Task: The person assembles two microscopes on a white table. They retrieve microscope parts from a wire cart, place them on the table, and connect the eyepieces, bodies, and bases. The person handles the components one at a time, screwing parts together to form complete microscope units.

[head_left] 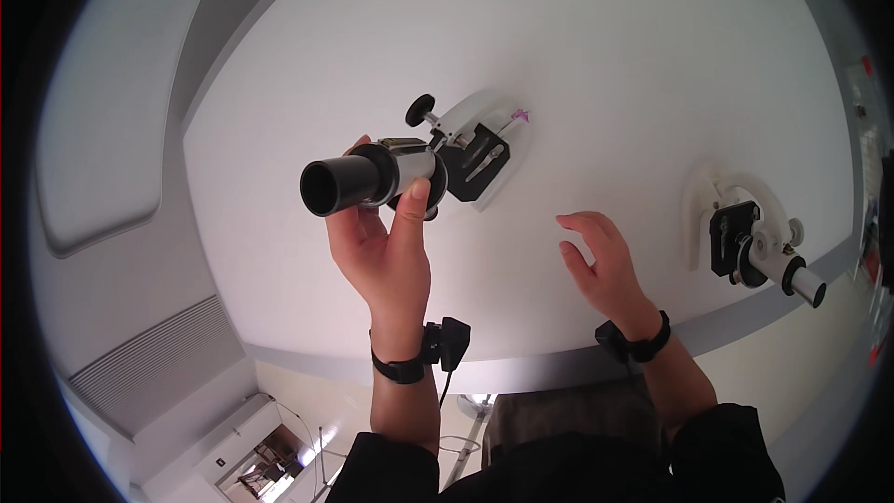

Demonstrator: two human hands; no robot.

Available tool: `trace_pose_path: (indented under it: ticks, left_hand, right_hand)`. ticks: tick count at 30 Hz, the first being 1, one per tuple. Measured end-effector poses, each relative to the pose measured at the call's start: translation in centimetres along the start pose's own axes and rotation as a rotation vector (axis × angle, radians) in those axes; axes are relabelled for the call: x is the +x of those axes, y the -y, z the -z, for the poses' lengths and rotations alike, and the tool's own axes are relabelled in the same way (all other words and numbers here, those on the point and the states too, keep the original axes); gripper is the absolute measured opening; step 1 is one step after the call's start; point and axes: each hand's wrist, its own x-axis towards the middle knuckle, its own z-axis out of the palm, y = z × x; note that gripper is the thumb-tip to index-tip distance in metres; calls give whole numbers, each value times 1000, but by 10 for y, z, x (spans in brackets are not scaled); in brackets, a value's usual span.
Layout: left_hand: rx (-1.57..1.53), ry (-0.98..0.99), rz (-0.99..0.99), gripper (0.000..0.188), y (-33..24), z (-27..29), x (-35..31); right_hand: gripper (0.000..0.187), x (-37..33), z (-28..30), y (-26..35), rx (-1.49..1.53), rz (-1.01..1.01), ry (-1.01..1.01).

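Left hand (382,247) closed around the black-and-silver eyepiece tube (368,179) of a small white microscope (461,144), thumb pressed on the silver section, fingers wrapped behind. Grip firm, tube pointing left and toward the camera, open black end facing the lens. Microscope lifted or tipped, body seeming raised off the white worktop (605,56); contact with the surface cannot be told. Black stage with metal clips visible, black focus knob (420,110) sticking up at the top, a small pink-purple bit (520,115) near the stage edge.

Right hand (601,261) empty, grip open, fingers loosely curled, hovering just above the worktop, well apart from the held microscope. Second white microscope (750,237) lying on its side near the right rim of the worktop, untouched. Black wrist bands on both arms.

Step judged: handling and inspecting the held microscope, one-handed, mid-way. Next move likely calls for the free right hand to come in and steady the body or base, since a hold on the tube alone leaves the heavy end hanging; slow tilt needed to avoid anything on the stage sliding off.
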Motion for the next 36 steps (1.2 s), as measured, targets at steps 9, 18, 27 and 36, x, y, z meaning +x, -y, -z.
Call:
trace_pose_path:
  ticks: [9, 18, 27, 36]
  left_hand:
    - [83, 49, -15, 55, 6, -5, 8]
    - [11, 50, 41, 57, -1, -9, 7]
    - [73, 114, -64, 56, 12, -2, 11]
    - [-112, 73, 75, 68, 8, -4, 12]
  right_hand:
    - [27, 9, 8, -11, 16, -52, -7]
    - [27, 34, 4, -10, 51, -9, -5]
    - [28, 62, -2, -4, 130, 30, -22]
    - [28, 145, -21, 39, 246, 236, -120]
